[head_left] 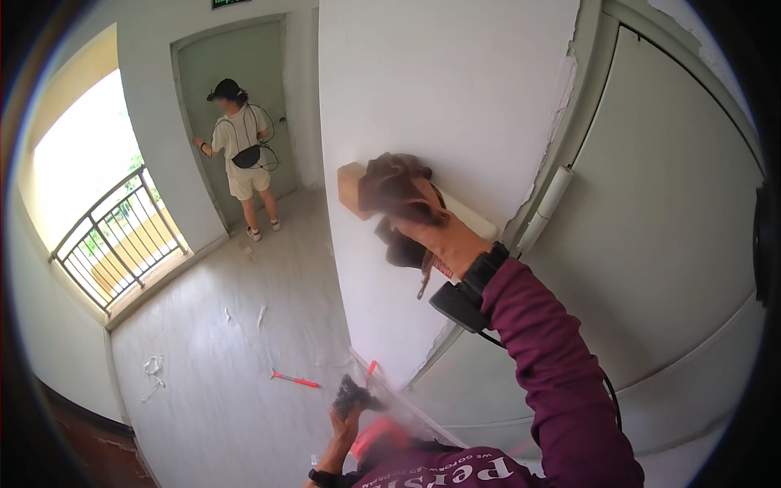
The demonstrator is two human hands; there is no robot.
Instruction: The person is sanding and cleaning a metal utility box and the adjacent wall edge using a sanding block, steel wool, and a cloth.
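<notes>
My right hand [429,229] is raised against the white wall, its fingers wrapped in a dark brown cloth [397,180]. The cloth presses on a pale box-like fixture [352,190] that stands out from the wall; most of the fixture is hidden behind hand and cloth. One loose corner of the cloth dangles below my wrist. Low down near my body, my left hand [346,424] is closed on a dark grey, fuzzy-looking wad [351,396], blurred, so its kind is unclear. Beside it shows a blurred reddish-pink thing [381,439], partly hidden.
A grey-green door [651,211] with rough plaster edges stands on the right. A red-handled scraper [294,379] and white scraps [153,368] lie on the floor [220,350]. Farther off, a person [240,146] stands at another door. A railing [122,236] guards an opening on the left.
</notes>
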